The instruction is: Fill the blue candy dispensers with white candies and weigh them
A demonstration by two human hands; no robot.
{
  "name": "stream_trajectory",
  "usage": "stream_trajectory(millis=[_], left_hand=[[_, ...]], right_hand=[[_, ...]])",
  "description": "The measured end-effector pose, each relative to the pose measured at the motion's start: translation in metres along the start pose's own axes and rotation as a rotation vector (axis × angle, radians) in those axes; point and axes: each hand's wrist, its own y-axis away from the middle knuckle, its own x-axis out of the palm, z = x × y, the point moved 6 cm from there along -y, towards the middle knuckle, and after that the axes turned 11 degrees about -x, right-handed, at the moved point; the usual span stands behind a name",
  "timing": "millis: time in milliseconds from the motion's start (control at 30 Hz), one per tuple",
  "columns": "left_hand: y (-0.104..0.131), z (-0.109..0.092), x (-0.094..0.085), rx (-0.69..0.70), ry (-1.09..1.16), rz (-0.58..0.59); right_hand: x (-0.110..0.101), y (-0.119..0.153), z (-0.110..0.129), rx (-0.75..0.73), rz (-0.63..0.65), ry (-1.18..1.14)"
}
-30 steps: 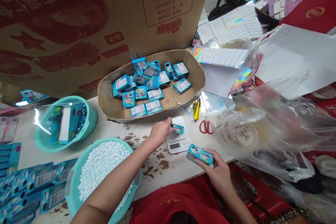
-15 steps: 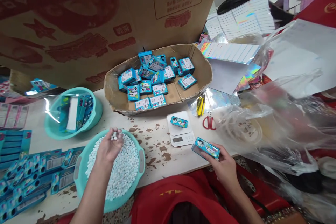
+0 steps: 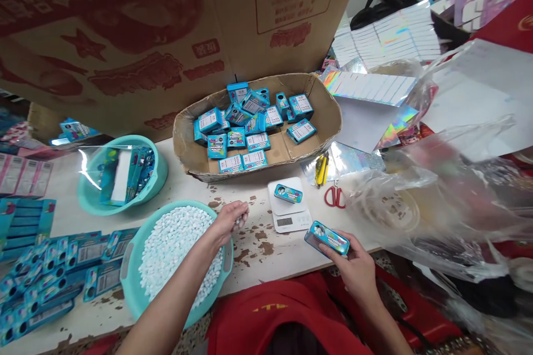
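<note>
My left hand is closed around some small white candies, just past the right rim of a turquoise basin. Loose white candies fill that basin. In my right hand is a small blue candy box, tilted, with white pieces showing at its round window. A white digital scale lies between my hands, a little farther back. On its plate rests another blue candy box.
A cut-down cardboard tray with several blue boxes stands behind the scale. Red-handled scissors and a yellow cutter lie right of it. Flat blue cartons cover the left; clear plastic bags crowd the right.
My left hand has moved right, from above the candies to outside the basin's rim, its fingers closing over the candies. My right hand keeps holding the box in about the same place.
</note>
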Motion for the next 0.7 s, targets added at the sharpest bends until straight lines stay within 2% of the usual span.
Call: stream_trajectory(millis=[67, 133, 267, 300, 367, 433, 500, 567, 633, 700], left_hand=[[-0.011, -0.007, 0.019, 0.005, -0.107, 0.016], [-0.017, -0.022, 0.036, 0.119, -0.320, -0.010], [-0.018, -0.050, 0.071, 0.456, -1.143, -0.228], [-0.020, -0.051, 0.080, 0.494, -1.349, -0.265], [-0.024, -0.047, 0.094, 0.526, -1.638, -0.262], [-0.026, -0.043, 0.100, 0.552, -1.745, -0.216], [-0.024, -0.043, 0.093, 0.552, -1.725, -0.225], [-0.012, -0.047, 0.069, 0.520, -1.630, -0.322], [0.013, -0.052, 0.029, 0.479, -1.475, -0.473], [0.049, -0.054, -0.023, 0.440, -1.285, -0.648]], right_hand=[[-0.003, 0.000, -0.002, 0.005, -0.022, -0.003], [-0.006, 0.000, -0.004, 0.023, -0.039, -0.005], [-0.010, -0.002, -0.006, 0.084, -0.055, 0.005], [-0.010, -0.003, -0.006, 0.097, -0.054, 0.008], [-0.009, -0.006, -0.005, 0.117, -0.048, 0.023], [-0.004, -0.013, -0.005, 0.135, -0.032, 0.073], [0.005, -0.022, -0.007, 0.163, -0.005, 0.157], [0.021, -0.034, -0.007, 0.168, 0.040, 0.207], [0.042, -0.046, -0.004, 0.132, 0.071, 0.194], [0.063, -0.057, -0.001, 0.082, 0.088, 0.157]])
